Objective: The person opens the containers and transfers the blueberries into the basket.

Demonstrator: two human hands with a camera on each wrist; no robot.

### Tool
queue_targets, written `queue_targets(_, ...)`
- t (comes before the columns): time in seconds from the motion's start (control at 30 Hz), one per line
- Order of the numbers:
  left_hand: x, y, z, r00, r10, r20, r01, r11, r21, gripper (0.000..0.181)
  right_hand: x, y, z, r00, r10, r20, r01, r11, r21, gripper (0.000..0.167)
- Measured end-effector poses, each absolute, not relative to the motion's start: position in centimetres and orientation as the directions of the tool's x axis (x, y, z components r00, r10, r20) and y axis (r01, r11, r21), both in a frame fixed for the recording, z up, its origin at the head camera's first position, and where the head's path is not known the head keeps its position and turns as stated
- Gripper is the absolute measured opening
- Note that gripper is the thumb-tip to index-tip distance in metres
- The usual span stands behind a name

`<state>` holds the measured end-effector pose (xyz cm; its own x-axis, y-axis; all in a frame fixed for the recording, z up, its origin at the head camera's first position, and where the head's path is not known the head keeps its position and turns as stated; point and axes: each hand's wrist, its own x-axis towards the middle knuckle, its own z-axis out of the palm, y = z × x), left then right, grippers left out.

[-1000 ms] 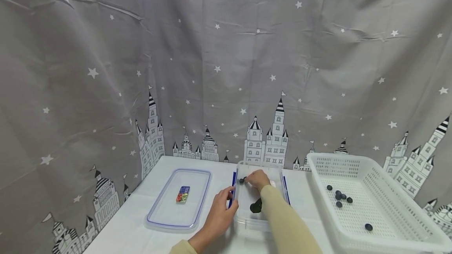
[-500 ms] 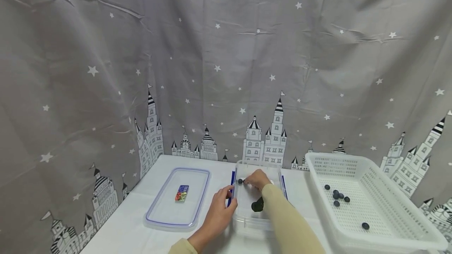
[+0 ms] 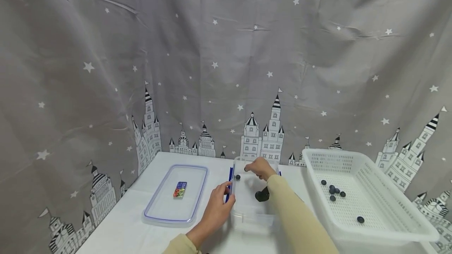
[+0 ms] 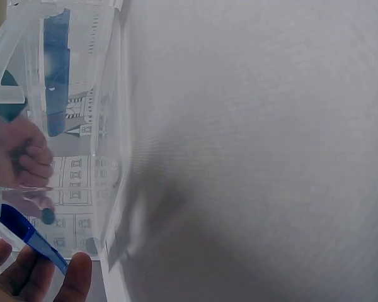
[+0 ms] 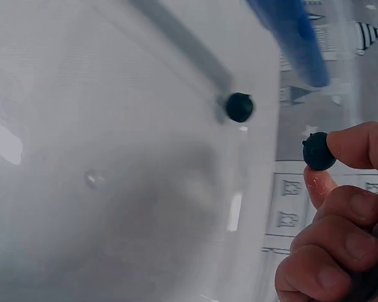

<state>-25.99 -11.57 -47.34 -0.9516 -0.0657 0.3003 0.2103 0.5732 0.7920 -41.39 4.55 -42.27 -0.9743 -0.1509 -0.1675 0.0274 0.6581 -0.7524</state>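
Note:
My right hand point(image 3: 260, 168) pinches a dark blueberry point(image 5: 319, 152) between thumb and forefinger, over the far part of a clear plastic container point(image 3: 243, 217). A second blueberry point(image 5: 239, 107) lies on the container floor, close to a wall and apart from the fingers. My left hand point(image 3: 216, 207) rests at the container's left side, its fingertips touching the blue side latch point(image 4: 29, 238). Thumb and fingers there are spread apart and look relaxed. In the left wrist view, the right hand shows through the clear wall.
A clear lid with a blue seal point(image 3: 166, 207) and a colourful label point(image 3: 180, 189) lies at the left. On the right stands a white perforated basket point(image 3: 392, 235) holding several blueberries point(image 3: 332, 190). A grey curtain point(image 3: 226, 101) printed with castles hangs behind the table.
My right hand has moved back and up with the pinched blueberry, away from the other one in the container. My left hand stays at the side. The head view has shifted slightly.

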Motion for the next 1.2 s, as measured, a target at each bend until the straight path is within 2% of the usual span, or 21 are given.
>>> queue_targets(0.13,-26.0,-11.6,-47.2,-0.953,-0.070,0.295,0.204,0.571,0.795,0.044,-41.4,5.4,-40.9,-0.974,-0.178,-0.139,-0.005,0.630,-0.776,0.016)
queue_targets(0.53,-26.0,-11.7,-47.3,-0.952,-0.058,0.299,0.218,0.556,0.802,0.045,-41.4,8.3,-38.3,-0.978,-0.173,-0.115,-0.020,0.630,-0.776,0.019)
queue_targets(0.73,-26.1,-11.7,-47.3,-0.952,-0.064,0.300,0.215,0.558,0.802,0.046,-41.8,10.4,-37.3,-0.979,-0.176,-0.102,-0.025,0.602,-0.798,0.033)
queue_targets(1.07,-26.0,-11.7,-47.3,-0.950,-0.063,0.305,0.219,0.562,0.798,0.046,-42.2,14.3,-36.1,-0.986,-0.148,-0.073,-0.022,0.557,-0.830,0.018)
queue_targets(1.2,-26.0,-11.6,-47.2,-0.953,-0.061,0.296,0.212,0.562,0.800,0.046,-41.8,16.1,-35.3,-0.988,-0.135,-0.073,-0.020,0.583,-0.812,0.032)
